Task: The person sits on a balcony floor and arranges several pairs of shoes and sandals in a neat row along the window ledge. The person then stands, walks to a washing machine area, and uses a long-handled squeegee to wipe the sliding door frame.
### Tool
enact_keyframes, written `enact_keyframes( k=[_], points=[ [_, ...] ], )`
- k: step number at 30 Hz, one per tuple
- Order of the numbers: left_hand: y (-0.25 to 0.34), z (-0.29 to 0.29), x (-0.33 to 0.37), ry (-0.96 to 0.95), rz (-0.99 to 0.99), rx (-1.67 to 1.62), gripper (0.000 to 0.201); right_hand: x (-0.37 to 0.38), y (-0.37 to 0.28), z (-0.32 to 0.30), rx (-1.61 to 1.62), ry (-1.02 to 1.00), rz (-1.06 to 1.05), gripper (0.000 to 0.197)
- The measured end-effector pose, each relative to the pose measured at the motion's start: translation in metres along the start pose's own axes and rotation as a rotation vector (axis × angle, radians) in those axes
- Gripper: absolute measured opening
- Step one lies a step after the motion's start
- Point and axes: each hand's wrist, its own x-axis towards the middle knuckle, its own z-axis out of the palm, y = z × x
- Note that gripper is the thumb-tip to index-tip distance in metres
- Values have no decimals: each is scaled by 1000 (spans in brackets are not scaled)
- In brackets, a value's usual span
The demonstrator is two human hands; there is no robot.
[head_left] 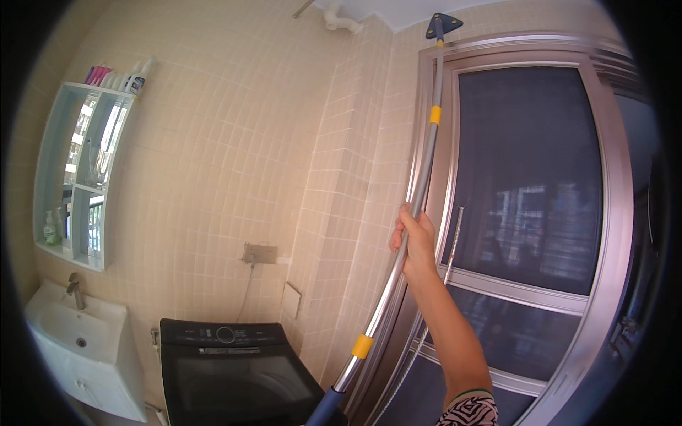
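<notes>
My right hand is closed around the shaft of a long telescopic mop, its arm raised from the lower right. The shaft is silver and grey with yellow collars, and a blue handle section runs out of the picture at the lower edge. At the top, the dark triangular mop head with yellow dots is up by the wall above the door frame's corner, near the ceiling. Whether it presses on the tiles, I cannot tell. My left hand is out of view.
A framed door with dark panels stands right of the pole, a thin rod in front of it. Below left are a black washing machine and a white washbasin. A mirror cabinet with bottles on top hangs above. A white pipe runs near the ceiling.
</notes>
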Motion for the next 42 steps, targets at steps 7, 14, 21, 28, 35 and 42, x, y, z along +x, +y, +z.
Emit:
enact_keyframes(
  k=[7, 14, 21, 28, 35, 42],
  points=[
    [-13, -9, -7, -183, -60, 32, 62, -37, -38, -15, -30, 72, -61, 25],
    [8, -23, 18, -158, 103, -1, 57, -50, -88, -35, 21, 131, -153, 25],
    [27, -6, 54, -144, 216, -81, 46, -20, -125, -55, -209, 283, -367, 20],
    [-12, -13, 55, -27, 163, -99, 35, 4, -91, -55, -431, 372, -415, 34],
    [-72, -1, 44, 47, 78, -75, 30, 5, -21, -53, -512, 341, -344, 40],
    [-113, 17, 2, 4, -95, -92, 36, -22, 34, -47, -537, 278, -250, 16]
  ],
)
